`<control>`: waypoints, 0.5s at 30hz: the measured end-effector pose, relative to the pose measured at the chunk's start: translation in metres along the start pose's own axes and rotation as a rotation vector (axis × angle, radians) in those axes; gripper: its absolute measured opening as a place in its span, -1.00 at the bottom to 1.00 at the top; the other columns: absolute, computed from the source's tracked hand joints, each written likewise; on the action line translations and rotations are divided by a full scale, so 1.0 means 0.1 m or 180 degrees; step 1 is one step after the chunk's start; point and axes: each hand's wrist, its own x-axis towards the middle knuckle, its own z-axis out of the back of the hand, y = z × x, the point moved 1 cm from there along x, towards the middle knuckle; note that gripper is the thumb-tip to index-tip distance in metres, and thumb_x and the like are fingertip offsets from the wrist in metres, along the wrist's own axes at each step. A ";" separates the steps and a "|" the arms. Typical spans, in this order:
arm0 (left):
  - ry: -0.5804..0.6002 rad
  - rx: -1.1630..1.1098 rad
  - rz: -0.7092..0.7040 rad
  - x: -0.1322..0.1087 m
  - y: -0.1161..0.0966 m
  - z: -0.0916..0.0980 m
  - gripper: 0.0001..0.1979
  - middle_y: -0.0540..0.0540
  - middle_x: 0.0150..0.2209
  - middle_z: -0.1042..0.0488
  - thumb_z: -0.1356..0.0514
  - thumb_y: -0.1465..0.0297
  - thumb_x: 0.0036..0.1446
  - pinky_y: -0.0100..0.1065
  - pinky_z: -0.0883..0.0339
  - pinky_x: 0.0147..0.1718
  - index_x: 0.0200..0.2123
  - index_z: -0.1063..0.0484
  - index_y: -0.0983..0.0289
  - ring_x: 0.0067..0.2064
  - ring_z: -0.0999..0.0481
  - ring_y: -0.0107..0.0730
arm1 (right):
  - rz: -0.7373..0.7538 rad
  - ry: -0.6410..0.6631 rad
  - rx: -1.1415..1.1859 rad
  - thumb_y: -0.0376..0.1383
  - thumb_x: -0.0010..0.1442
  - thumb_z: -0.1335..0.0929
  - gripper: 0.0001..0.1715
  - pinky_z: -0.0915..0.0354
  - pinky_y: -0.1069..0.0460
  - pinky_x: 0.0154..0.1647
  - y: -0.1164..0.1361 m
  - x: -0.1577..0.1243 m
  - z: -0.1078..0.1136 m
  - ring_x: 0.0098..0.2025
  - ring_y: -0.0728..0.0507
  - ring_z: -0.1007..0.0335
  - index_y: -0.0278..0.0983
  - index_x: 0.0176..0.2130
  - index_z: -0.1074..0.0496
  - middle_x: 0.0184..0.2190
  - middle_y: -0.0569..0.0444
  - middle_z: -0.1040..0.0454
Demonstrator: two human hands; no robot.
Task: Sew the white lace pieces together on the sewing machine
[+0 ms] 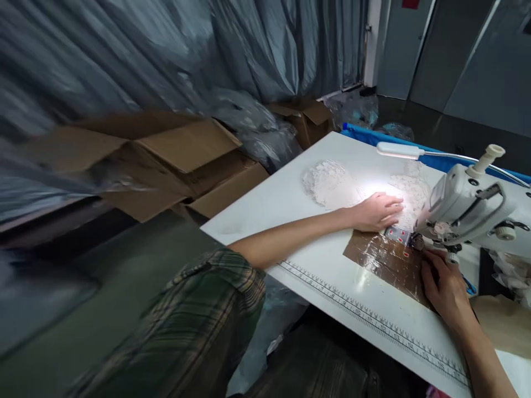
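Left hand [379, 211] is lying open on white fabric [327, 183]; right hand [448, 284] is curling, hold unclear. Both should be keeping the fabric flat.

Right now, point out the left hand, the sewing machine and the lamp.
Left hand [375, 213], head view: back of the hand.
Sewing machine [460, 190], head view: white housing near the needle end.
Lamp [399, 150], head view: its long white head.
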 end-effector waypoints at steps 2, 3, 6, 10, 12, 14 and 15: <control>-0.0029 0.0051 0.0070 -0.22 -0.03 0.09 -0.61 0.32 0.29 -0.34 -0.04 0.27 0.43 -0.04 -0.23 0.15 0.20 -0.34 0.30 0.17 -0.45 -0.07 | 0.0138 -0.0026 -0.0091 -0.08 0.36 -0.19 -0.50 -0.48 -0.28 -0.11 -0.05 -0.02 -0.05 -0.13 -0.32 -0.51 -0.27 0.02 -0.54 -0.06 -0.22 -0.51; -0.0051 0.0079 0.0152 -0.34 -0.03 0.13 -0.63 0.31 0.28 -0.36 -0.06 0.27 0.42 -0.05 -0.24 0.14 0.19 -0.35 0.29 0.16 -0.45 -0.09 | 0.0239 -0.0087 -0.0117 -0.07 0.36 -0.18 -0.49 -0.48 -0.30 -0.10 -0.08 -0.03 -0.08 -0.12 -0.35 -0.51 -0.28 0.01 -0.54 -0.08 -0.22 -0.52; -0.0192 0.0213 0.0665 -0.66 0.07 0.25 -0.66 0.31 0.19 -0.43 -0.13 0.30 0.38 -0.08 -0.28 0.09 0.13 -0.40 0.34 0.13 -0.46 -0.10 | 0.0504 -0.0145 -0.0154 -0.06 0.36 -0.18 -0.49 -0.51 -0.27 -0.11 -0.17 -0.03 -0.13 -0.11 -0.35 -0.52 -0.26 -0.03 -0.56 -0.12 -0.20 -0.56; -0.0366 0.0197 0.1543 -0.91 0.23 0.33 -0.73 0.24 -0.03 -0.51 -0.20 0.32 0.34 -0.12 -0.35 -0.01 0.00 -0.48 0.36 0.00 -0.49 -0.13 | 0.0523 -0.0104 -0.0315 -0.04 0.35 -0.18 -0.49 -0.54 -0.24 -0.24 -0.22 0.00 -0.10 -0.18 -0.34 -0.56 -0.21 -0.08 -0.59 -0.15 -0.18 -0.59; -0.0297 0.0124 0.1830 -0.96 0.29 0.33 -0.78 0.19 -0.11 -0.51 -0.24 0.31 0.31 -0.15 -0.37 -0.04 -0.10 -0.51 0.35 -0.05 -0.49 -0.16 | 0.0596 -0.0047 -0.0316 -0.03 0.35 -0.21 -0.52 -0.54 -0.19 -0.32 -0.16 0.03 -0.04 -0.20 -0.33 -0.58 -0.18 -0.10 -0.61 -0.16 -0.16 -0.60; -0.0196 0.0062 0.1978 -0.96 0.31 0.33 -0.80 0.16 -0.17 -0.50 -0.24 0.31 0.31 -0.18 -0.37 -0.06 -0.19 -0.53 0.34 -0.09 -0.49 -0.19 | 0.0734 -0.0040 -0.0188 -0.05 0.34 -0.25 -0.57 -0.55 -0.13 -0.35 -0.06 0.05 0.04 -0.23 -0.29 -0.60 -0.16 -0.09 -0.61 -0.18 -0.12 -0.62; -0.0174 0.0038 0.2009 -0.96 0.32 0.33 -0.81 0.14 -0.19 -0.50 -0.23 0.31 0.33 -0.19 -0.36 -0.07 -0.22 -0.54 0.33 -0.10 -0.49 -0.21 | 0.0812 -0.0084 -0.0045 -0.07 0.34 -0.26 -0.59 -0.55 -0.11 -0.34 0.01 0.05 0.08 -0.25 -0.26 -0.60 -0.16 -0.07 -0.61 -0.17 -0.09 -0.63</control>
